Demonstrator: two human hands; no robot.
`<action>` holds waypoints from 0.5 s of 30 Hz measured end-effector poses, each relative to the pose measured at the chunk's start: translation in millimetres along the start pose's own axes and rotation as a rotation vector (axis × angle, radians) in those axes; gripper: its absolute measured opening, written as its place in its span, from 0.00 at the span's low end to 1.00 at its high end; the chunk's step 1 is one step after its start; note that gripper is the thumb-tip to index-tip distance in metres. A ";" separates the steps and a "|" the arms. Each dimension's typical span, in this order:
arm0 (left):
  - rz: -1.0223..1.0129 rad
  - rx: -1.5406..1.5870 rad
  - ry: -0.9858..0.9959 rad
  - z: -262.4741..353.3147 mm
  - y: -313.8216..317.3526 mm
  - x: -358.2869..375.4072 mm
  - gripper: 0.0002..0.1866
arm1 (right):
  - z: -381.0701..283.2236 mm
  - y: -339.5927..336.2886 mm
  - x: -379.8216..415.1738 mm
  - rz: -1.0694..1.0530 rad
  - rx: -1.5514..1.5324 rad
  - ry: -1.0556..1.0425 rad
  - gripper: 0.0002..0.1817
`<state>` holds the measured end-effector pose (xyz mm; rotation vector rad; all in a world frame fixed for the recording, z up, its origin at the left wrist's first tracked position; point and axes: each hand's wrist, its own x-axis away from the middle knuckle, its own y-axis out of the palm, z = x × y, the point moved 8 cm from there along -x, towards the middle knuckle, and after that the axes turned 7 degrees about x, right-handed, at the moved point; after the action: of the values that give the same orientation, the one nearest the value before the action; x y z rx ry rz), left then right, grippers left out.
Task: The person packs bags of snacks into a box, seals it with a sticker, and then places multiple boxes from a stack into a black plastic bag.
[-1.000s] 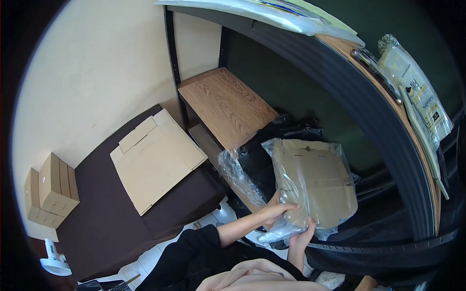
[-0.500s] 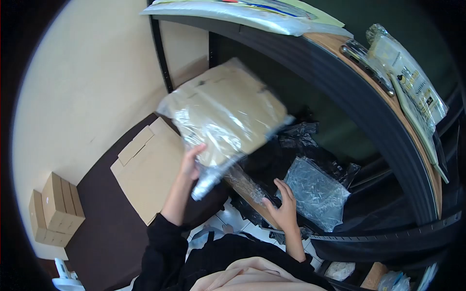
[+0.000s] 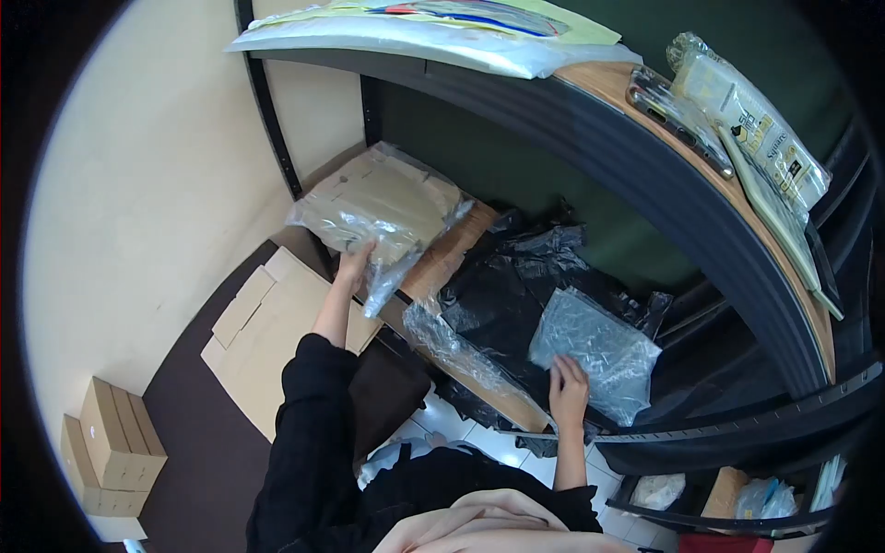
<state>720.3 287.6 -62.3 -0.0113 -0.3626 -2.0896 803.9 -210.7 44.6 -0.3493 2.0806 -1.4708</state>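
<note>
A clear plastic bag of flat brown cardboard (image 3: 396,198) lies at the far left end of the wooden shelf (image 3: 452,251). My left hand (image 3: 353,264) is closed on the near edge of its plastic. My right hand (image 3: 569,387) is at the near edge of a folded sheet of clear plastic (image 3: 599,355), its fingers bent and close together; whether they grip the sheet is hidden. Black plastic bags (image 3: 498,295) lie between the hands, with crumpled clear wrap (image 3: 456,346) along the shelf's front edge.
Flat cardboard (image 3: 277,332) lies on the dark brown surface (image 3: 198,442) at left, with small brown boxes (image 3: 120,438) at its far left. An upper shelf (image 3: 599,78) curves overhead, holding a phone (image 3: 678,120) and a plastic packet (image 3: 756,129). A lower rack stands bottom right.
The bagged cardboard has moved away from me and down onto the shelf, with my left hand still on it. My right hand has shifted right to the clear plastic sheet, its fingers drawn together.
</note>
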 end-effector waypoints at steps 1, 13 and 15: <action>0.136 -0.163 0.013 -13.3 -11.8 -21.0 0.26 | 8.3 -9.2 -2.8 0.120 -0.193 0.081 0.14; -0.273 -0.867 0.602 53.6 151.0 234.2 0.23 | 51.3 -37.8 0.2 0.637 -0.644 0.430 0.15; -0.306 -0.753 0.465 47.6 145.6 227.1 0.21 | 51.3 -32.4 0.6 0.607 -0.652 0.421 0.15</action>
<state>717.4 40.0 54.8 0.0870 0.7485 -2.3267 829.7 -262.7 62.1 0.3733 2.6433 -0.5152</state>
